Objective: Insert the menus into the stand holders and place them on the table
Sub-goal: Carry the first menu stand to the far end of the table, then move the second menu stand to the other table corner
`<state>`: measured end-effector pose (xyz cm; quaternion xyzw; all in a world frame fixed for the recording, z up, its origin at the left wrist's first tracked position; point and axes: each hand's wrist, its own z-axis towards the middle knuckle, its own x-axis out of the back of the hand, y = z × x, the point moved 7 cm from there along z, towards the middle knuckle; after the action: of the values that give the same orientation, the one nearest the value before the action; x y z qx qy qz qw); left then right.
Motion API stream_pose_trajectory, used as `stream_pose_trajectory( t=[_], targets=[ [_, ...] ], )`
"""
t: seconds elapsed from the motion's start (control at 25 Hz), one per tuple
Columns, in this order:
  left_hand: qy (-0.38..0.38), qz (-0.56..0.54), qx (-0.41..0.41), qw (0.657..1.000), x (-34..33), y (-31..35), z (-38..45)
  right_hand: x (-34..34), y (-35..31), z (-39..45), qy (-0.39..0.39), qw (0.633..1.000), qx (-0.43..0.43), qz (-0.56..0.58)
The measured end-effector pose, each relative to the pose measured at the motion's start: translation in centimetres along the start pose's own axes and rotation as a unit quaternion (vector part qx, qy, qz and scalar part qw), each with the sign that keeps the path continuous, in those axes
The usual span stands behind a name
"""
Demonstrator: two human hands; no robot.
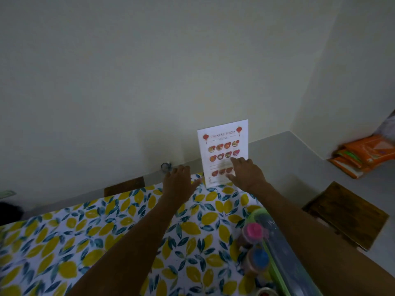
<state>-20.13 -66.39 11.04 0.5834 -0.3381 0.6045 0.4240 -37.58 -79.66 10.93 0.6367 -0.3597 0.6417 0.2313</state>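
Where the table ends, a white food menu stands upright.

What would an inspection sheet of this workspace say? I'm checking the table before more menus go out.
Surface: table under a lemon-print cloth.
Job's things: one menu upright at the far edge; its holder is too clear to make out.
Clutter: lidded jars and a clear container at the near right.
Grippers: left hand open beside the menu; right hand open at its lower front.
Cables: nothing seen.
Surroundings: plain wall, wooden stools, orange packets on the floor.
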Motion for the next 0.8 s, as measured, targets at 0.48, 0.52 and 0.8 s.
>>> stream_pose_trajectory(
  t=[0.48,0.52,0.8],
  targets=[
    [-0.017,0.016,0.127,0.992,4.6,-23.8,-30.8,-6.4,-33.8,-18.3,-0.056,0.987,0.149,-0.031],
    [-0.018,0.018,0.145,0.989,5.1,-26.1,-33.8,-7.2,-37.0,-20.0,-0.064,0.983,0.171,-0.030],
    [-0.006,0.042,0.243,0.969,8.8,-38.8,-48.7,-10.7,-54.9,-27.4,-0.083,0.959,0.270,-0.029]
  ],
)
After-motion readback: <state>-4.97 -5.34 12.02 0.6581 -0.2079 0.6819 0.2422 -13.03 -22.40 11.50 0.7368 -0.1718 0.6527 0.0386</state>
